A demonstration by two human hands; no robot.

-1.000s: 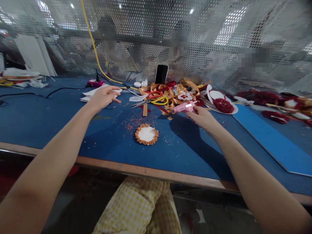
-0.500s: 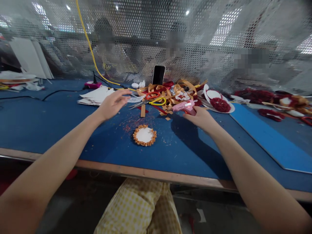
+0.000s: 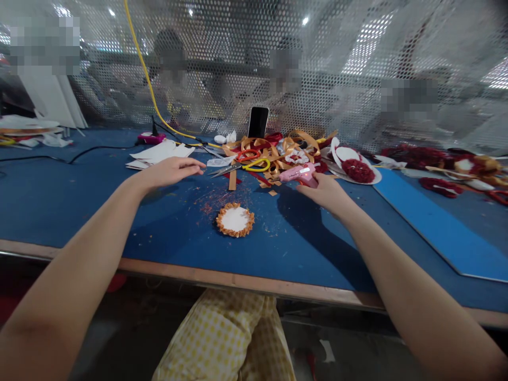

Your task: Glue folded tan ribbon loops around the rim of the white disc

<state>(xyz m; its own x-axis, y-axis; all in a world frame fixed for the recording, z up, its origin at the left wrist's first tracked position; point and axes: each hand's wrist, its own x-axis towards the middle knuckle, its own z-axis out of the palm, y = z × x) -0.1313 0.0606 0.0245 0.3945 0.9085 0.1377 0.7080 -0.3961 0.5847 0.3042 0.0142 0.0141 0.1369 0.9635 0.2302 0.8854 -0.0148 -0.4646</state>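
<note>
The right hand (image 3: 328,193) grips a pink plastic glue gun (image 3: 298,172) right of centre; the left hand (image 3: 170,172), centre-left, is loosely spread.

1. Sole view: worn on the person's head, facing forward and down over the blue table (image 3: 178,233).
2. Near limit: yellow-patterned cloth (image 3: 206,338) over the lap, below the table's near edge.
3. Far limit: perforated screen (image 3: 226,42), seen almost level.
4. Middle range: left hand (image 3: 169,172) and right hand (image 3: 323,191), both wholly within arm's reach.
</note>
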